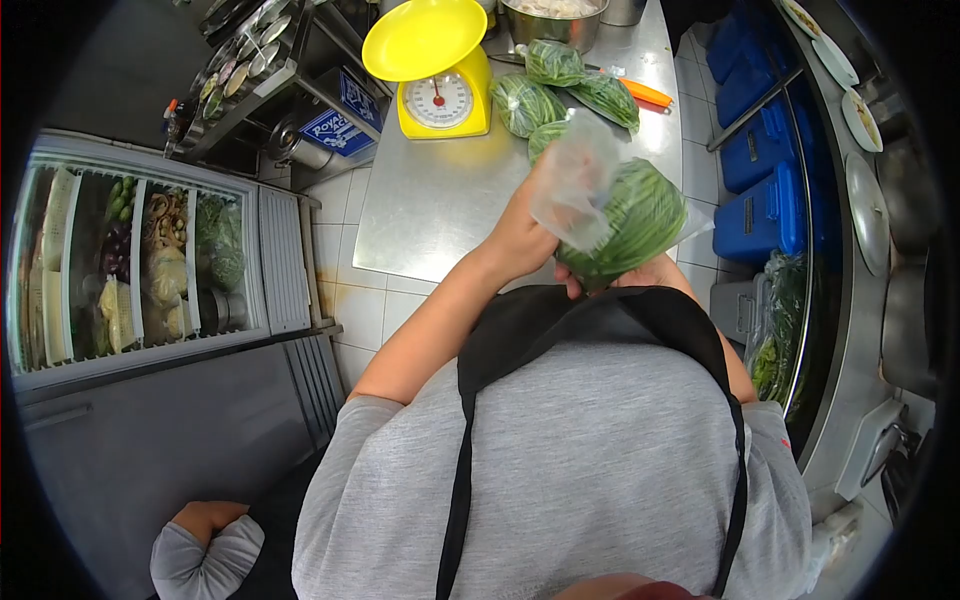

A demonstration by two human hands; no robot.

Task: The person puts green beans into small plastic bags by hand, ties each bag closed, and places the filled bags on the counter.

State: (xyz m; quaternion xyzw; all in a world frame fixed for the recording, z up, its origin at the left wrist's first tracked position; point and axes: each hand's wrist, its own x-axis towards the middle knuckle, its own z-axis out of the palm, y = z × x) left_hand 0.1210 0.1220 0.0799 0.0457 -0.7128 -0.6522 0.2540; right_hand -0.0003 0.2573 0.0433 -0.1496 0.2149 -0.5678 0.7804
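A clear plastic bag packed with cut green vegetables (640, 215) is held in front of my chest, over the near edge of the steel table (420, 220). My left hand (530, 225) is closed on the loose, bunched top of the bag. Under the bag's near side is my right hand (650, 272), mostly hidden, its fingers wrapped against the plastic. Several similar filled bags (527, 103) lie on the table just beyond. A yellow dial scale (440, 100) with a round yellow pan stands to their left.
An orange-handled tool (645, 94) and a metal pot (553, 28) sit at the table's far side. Blue bins (758, 220) line the right. A glass-front fridge (150, 255) stands left. Another person's arm (208, 525) shows at lower left.
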